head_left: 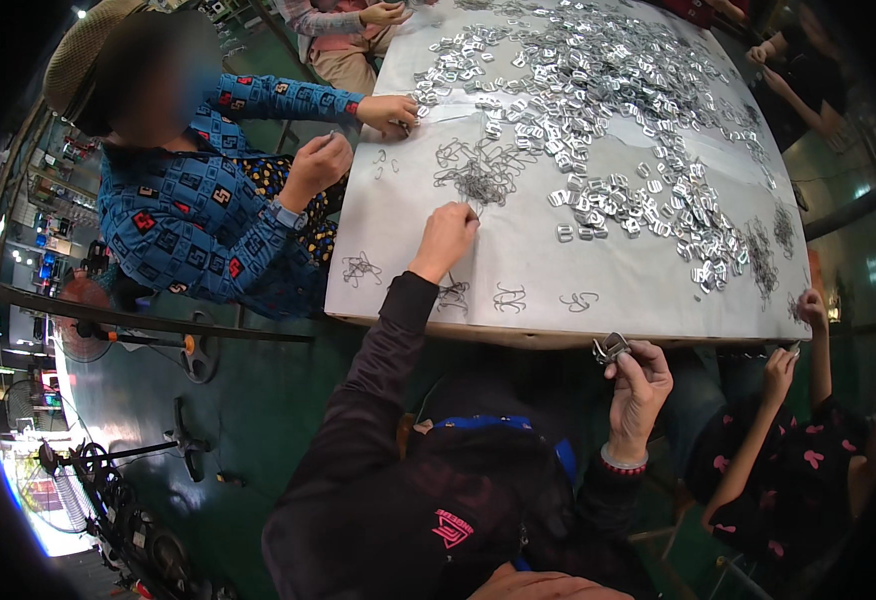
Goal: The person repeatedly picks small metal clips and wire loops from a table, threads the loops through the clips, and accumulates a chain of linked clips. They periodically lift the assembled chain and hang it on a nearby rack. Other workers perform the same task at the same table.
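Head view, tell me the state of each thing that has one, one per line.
Thin grey wire hooks in the central pile: loose, tangled.
Small grey wire-hook cluster by the near edge: apart from the pile.
Flat silver metal buckles: loose, heaped and scattered.
White-covered rectangular table: partly covered with parts.
Bare left hand: fingertips at the pile; grip unclear.
Small silver metal pieces: held.
Bare right hand: closed on those pieces.

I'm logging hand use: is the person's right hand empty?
No, the right hand holds small silvery metal pieces between thumb and fingers.
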The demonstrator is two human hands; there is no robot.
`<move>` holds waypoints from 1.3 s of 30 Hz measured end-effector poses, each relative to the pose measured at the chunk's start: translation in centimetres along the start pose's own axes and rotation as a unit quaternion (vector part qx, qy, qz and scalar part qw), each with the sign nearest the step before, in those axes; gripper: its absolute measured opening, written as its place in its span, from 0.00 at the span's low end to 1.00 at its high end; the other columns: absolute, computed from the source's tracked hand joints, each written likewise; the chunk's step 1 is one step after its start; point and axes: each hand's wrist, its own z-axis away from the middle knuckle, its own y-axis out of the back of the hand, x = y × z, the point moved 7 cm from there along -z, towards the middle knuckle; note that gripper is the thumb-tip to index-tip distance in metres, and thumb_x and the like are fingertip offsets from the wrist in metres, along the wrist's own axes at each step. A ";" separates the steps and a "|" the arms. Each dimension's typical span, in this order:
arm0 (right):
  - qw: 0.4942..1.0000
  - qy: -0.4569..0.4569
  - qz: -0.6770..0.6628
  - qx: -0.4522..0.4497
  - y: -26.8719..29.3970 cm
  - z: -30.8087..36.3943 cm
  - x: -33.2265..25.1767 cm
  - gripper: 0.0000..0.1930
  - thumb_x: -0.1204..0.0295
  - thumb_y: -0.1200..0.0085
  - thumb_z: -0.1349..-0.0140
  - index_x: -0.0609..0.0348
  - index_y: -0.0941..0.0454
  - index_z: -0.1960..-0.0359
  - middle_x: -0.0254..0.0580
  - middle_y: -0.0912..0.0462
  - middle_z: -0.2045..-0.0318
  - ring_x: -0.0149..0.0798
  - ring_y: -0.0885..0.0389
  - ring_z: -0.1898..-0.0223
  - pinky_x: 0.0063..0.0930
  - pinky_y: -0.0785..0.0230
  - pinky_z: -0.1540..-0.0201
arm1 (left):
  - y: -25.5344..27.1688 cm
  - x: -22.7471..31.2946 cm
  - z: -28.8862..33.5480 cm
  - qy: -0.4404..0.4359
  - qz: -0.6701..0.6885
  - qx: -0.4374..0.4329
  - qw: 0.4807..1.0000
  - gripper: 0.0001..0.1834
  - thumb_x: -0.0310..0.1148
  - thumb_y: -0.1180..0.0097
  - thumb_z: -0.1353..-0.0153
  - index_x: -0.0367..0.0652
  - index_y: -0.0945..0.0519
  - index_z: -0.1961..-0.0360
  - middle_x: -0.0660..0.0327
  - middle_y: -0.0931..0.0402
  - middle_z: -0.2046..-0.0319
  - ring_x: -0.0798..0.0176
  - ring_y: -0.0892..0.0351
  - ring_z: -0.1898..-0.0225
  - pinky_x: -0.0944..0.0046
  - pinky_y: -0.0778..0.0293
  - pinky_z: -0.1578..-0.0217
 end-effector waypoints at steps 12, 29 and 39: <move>0.999 0.006 0.032 -0.009 0.3 2.3 1.3 0.07 0.88 0.45 0.45 0.72 0.21 0.63 0.46 0.18 0.68 0.33 0.20 0.71 0.22 0.27 0.69 | 1.4 20.2 10.8 -0.137 0.408 -0.214 0.877 0.05 0.28 0.38 0.44 0.40 0.19 0.67 0.61 0.22 0.58 0.64 0.23 0.55 0.65 0.27 0.54; 0.986 0.000 0.167 -0.008 4.0 -3.1 0.5 0.08 0.79 0.47 0.37 0.71 0.21 0.58 0.43 0.20 0.69 0.29 0.22 0.73 0.20 0.29 0.73 | -1.7 19.6 12.3 -0.117 0.430 -0.181 0.877 0.05 0.25 0.43 0.39 0.36 0.21 0.62 0.58 0.18 0.65 0.65 0.18 0.63 0.67 0.24 0.62; 0.760 0.209 0.614 0.036 1.2 -20.2 9.2 0.12 0.69 0.37 0.47 0.68 0.18 0.67 0.46 0.16 0.71 0.37 0.20 0.73 0.30 0.29 0.68 | -2.0 19.6 13.3 -0.084 0.433 -0.192 0.876 0.05 0.28 0.43 0.39 0.39 0.21 0.63 0.60 0.19 0.67 0.59 0.22 0.63 0.62 0.28 0.60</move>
